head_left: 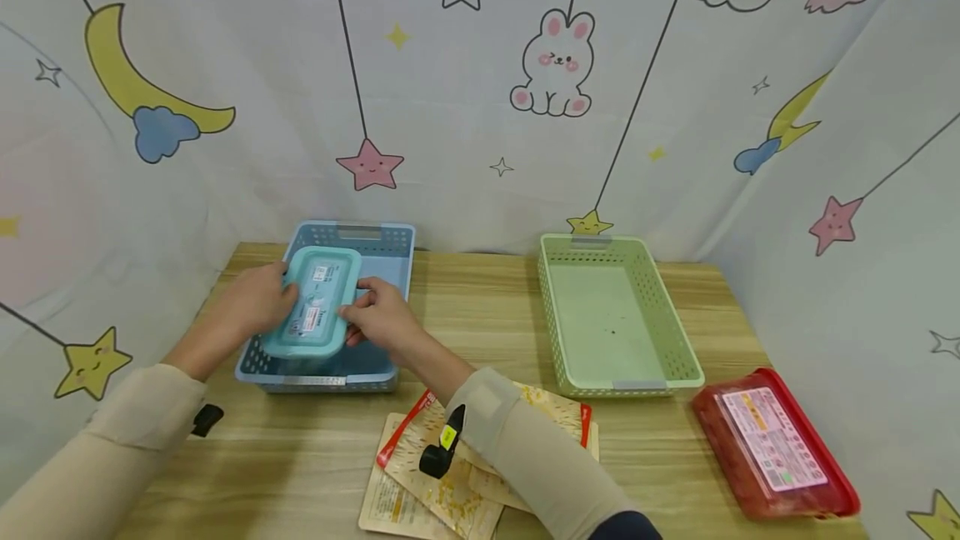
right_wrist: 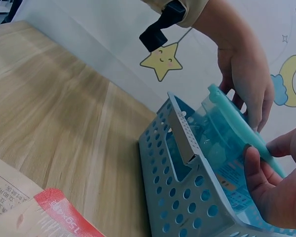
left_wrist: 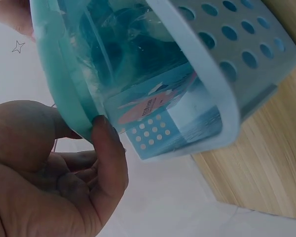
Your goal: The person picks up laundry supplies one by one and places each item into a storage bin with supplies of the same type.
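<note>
Over the blue perforated basket (head_left: 401, 273) at the left, a plastic food container with a turquoise lid (head_left: 321, 290) is held between both hands. My left hand (head_left: 258, 298) pinches the lid's left edge; in the left wrist view its thumb and finger (left_wrist: 108, 163) grip the rim. On the opposite side, my right hand (head_left: 382, 319) pinches the right edge between thumb and fingers. In the right wrist view the container's clear body (right_wrist: 222, 148) tilts and reaches partly down inside the basket. Its printed label shows, but whether its bottom touches the basket floor is hidden.
A green basket (head_left: 615, 315) stands right of centre on the wooden table (head_left: 480, 298). Several flat beige packets with red corners (head_left: 442, 473) overlap at the front, partly under the right forearm. A red-lidded box (head_left: 776, 448) lies at the far right. Printed curtains surround the table.
</note>
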### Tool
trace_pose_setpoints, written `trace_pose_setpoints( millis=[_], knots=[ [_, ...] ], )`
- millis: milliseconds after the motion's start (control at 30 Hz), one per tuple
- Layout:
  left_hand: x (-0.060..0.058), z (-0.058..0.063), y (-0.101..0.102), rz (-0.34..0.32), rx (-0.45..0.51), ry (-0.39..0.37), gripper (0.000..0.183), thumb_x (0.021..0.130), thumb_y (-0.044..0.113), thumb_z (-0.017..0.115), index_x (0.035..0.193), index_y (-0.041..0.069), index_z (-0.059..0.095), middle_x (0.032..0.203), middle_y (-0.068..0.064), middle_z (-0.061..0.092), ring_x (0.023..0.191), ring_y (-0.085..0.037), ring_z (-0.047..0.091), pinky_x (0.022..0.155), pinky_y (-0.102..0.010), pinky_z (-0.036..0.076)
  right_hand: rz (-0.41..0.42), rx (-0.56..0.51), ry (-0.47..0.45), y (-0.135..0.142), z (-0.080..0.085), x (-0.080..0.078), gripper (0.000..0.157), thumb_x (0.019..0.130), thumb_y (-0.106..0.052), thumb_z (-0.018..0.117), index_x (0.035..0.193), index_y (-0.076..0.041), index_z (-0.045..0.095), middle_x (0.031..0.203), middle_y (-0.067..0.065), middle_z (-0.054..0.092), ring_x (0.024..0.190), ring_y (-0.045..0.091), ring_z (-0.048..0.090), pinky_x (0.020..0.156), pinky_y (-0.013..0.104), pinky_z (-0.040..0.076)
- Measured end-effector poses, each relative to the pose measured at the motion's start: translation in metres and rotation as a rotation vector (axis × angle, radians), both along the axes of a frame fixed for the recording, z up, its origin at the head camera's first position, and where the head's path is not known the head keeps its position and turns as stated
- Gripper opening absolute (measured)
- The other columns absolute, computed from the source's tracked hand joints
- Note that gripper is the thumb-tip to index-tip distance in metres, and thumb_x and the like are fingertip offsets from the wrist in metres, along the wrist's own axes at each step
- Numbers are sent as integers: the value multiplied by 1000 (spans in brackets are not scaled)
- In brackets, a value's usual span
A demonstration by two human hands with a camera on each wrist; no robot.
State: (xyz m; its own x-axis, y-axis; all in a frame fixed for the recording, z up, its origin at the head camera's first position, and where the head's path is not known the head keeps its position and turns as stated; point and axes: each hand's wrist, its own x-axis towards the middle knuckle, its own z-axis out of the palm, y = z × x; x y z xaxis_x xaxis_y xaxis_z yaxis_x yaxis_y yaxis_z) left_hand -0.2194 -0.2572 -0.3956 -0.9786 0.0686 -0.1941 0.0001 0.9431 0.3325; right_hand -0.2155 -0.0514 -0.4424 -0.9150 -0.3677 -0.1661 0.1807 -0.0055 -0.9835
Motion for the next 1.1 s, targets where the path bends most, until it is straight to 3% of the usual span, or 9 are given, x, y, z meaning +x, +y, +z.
trace_pose_setpoints(
  millis=[300,467,567,633,733,867,1100],
  knots=[
    [3,3,-9,13,-28,-6,59,109,18,45,147,-26,35,145,-47,43,112,-50,60,91,-63,53,-17,-58,-35,-15,-5,2,55,99,3,70,150,3,49,89,8,64,58,19,64,63,42,63],
    [3,1,-15,14,-38,17,58,107,16,47,148,-24,38,144,-46,46,119,-56,58,95,-69,50,-5,-93,-54,-20,-7,4,53,99,7,68,149,4,50,87,8,62,58,20,64,54,29,58],
    [3,0,-16,24,-44,20,57,106,15,47,149,-22,39,142,-45,49,111,-53,60,88,-65,53,0,-110,-68,-23,-7,5,54,99,8,67,150,3,49,87,7,61,58,20,64,53,26,57],
    [3,-1,-16,30,-50,22,56,106,14,47,148,-21,41,137,-44,53,100,-47,61,78,-58,55,-1,-115,-74,-24,-7,6,55,99,8,66,152,3,48,87,7,61,59,20,64,52,25,57],
    [4,-1,-16,44,-51,21,50,105,12,47,144,-19,48,117,-37,63,86,-39,59,64,-47,52,-1,-119,-76,-28,-7,6,57,100,8,66,154,3,47,88,7,61,60,19,64,53,25,57],
    [5,-2,-16,61,-48,33,37,103,10,46,129,-15,57,87,-21,60,73,-33,57,54,-38,47,7,-126,-76,-32,-8,6,58,100,10,65,154,2,47,87,6,60,59,19,64,53,25,57],
    [8,-7,-20,59,-55,59,24,103,8,46,112,-9,61,77,-15,55,67,-30,54,50,-36,45,9,-143,-79,-38,-13,8,59,99,12,63,155,2,45,89,7,58,59,19,64,53,25,57]
  ],
)
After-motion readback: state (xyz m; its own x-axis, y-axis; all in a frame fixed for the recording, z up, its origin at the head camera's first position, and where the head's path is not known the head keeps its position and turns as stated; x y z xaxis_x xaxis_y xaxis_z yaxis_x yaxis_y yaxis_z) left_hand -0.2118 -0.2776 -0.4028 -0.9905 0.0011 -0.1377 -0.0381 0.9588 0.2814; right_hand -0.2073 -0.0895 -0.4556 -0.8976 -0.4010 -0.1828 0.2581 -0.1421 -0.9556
